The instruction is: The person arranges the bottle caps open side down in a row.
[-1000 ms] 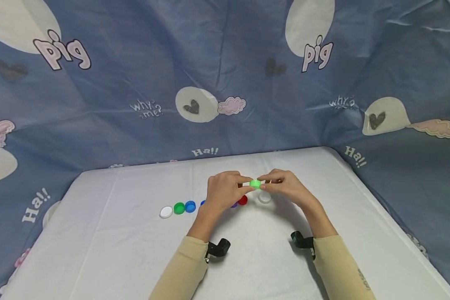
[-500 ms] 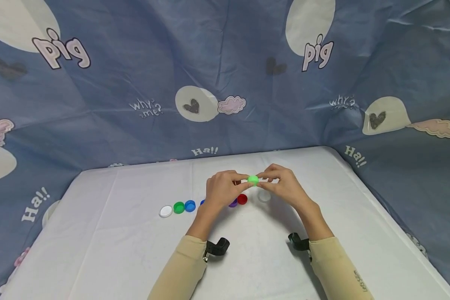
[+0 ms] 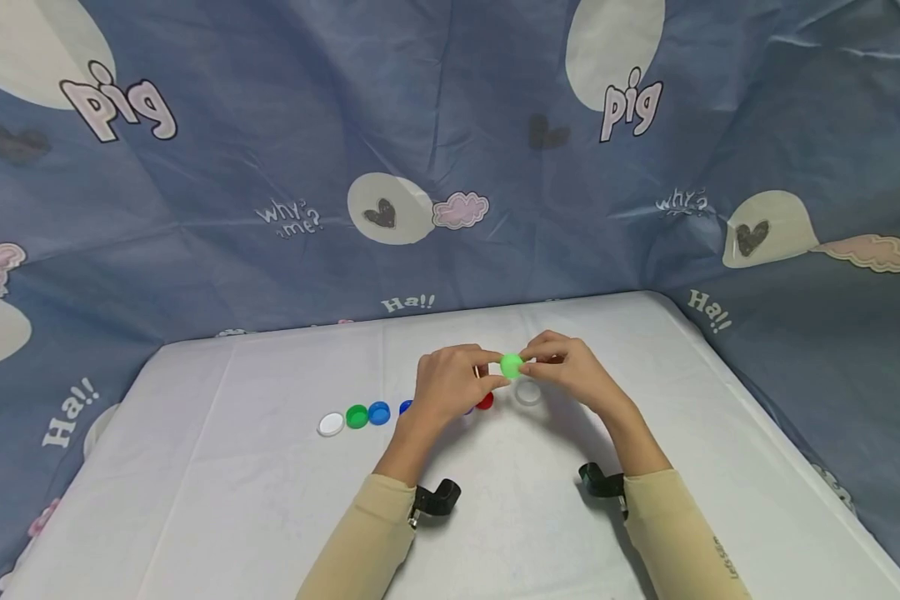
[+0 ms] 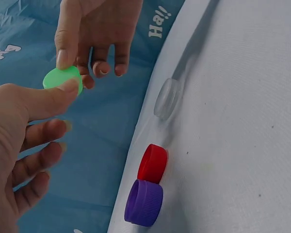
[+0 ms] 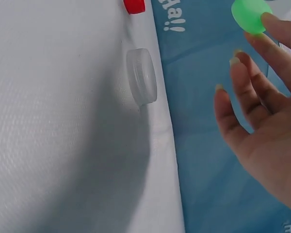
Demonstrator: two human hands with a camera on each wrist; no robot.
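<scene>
At least 7 round plastic caps lie in a loose row on a white cloth-covered table [image 3: 225,508], before a blue fabric backdrop [image 3: 510,258] printed with hearts and lettering. From the person's left come a flat white round cap [image 3: 331,424], a dark green hollow plastic cap [image 3: 357,417] and a light blue hollow plastic cap [image 3: 378,412], the last 2 side by side with open sides up. A deep blue plastic cap [image 3: 405,407] is mostly hidden behind the left wrist in the head view. The left hand [image 3: 450,379] also covers most of the ribbed purple plastic cap [image 4: 143,203], which the left wrist view shows against the smooth-sided red plastic cap [image 4: 153,164]. The clear ribbed plastic cap [image 5: 141,76] lies apart, near the red one, by the right hand's shadow.

The bright green round plastic cap [image 3: 512,365] is in the air above the table, between the 2 hands, its smooth, plain face towards the head camera. The right hand [image 3: 570,367] pinches its edge between thumb and index finger. The left index fingertip meets the opposite edge; the left thumb overlaps the cap in the left wrist view but sits just below it in the head view, so whether this hand grips cannot be told.
</scene>
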